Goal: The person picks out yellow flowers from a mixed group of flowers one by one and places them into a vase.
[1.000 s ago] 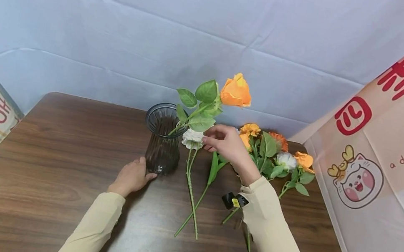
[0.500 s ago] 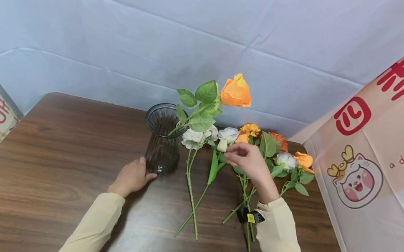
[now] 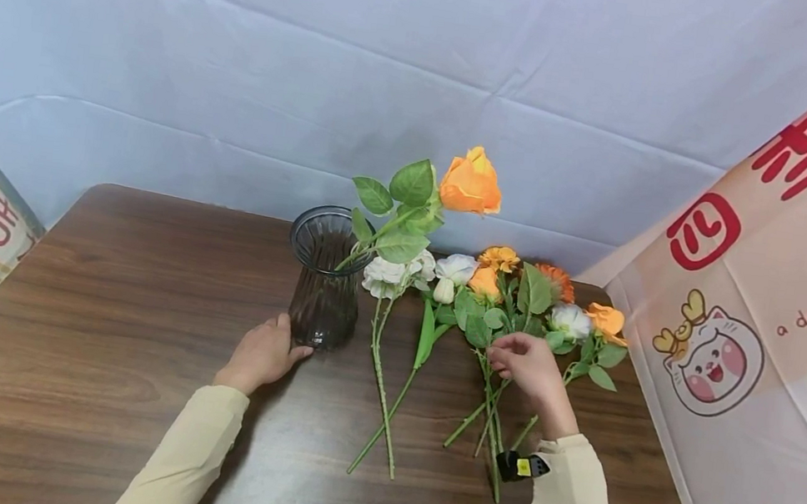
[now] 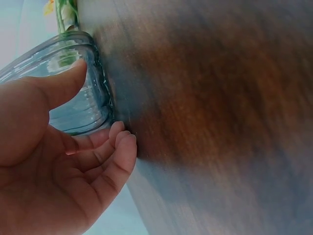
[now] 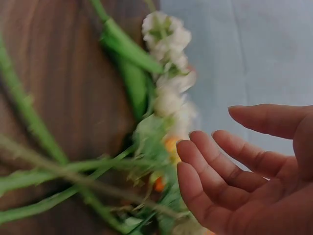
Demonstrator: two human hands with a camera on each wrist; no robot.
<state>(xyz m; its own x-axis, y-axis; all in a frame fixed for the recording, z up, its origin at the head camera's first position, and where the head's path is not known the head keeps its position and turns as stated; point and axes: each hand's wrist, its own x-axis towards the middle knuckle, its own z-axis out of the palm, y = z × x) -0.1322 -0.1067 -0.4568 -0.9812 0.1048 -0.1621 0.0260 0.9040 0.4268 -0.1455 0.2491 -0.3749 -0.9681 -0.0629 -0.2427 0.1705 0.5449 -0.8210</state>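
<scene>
A smoky ribbed glass vase point(image 3: 324, 309) stands upright on the table, holding one orange rose point(image 3: 472, 181) that leans right. My left hand point(image 3: 262, 354) grips the vase's base, thumb on one side and fingers on the other; the left wrist view shows the thumb against the glass point(image 4: 73, 105). Over the flower stems point(image 3: 492, 418) on the right hovers my right hand point(image 3: 528, 370). Its fingers are loosely bent, and the right wrist view shows nothing between them. White flowers point(image 3: 384, 277) and a white tulip bud point(image 3: 444, 291) lie between the vase and that hand.
Orange flowers point(image 3: 498, 259), a pale rose point(image 3: 571, 321) and another orange rose point(image 3: 608, 320) lie at the table's back right, stems overlapping. A pale cloth backdrop point(image 3: 243, 81) rises behind the brown wooden table point(image 3: 138, 320); printed sheets point(image 3: 764, 330) hang at both sides.
My right hand has moved away from the white flowers by the vase, rightward and toward me, to above the stems on the right. The left hand and vase have stayed put.
</scene>
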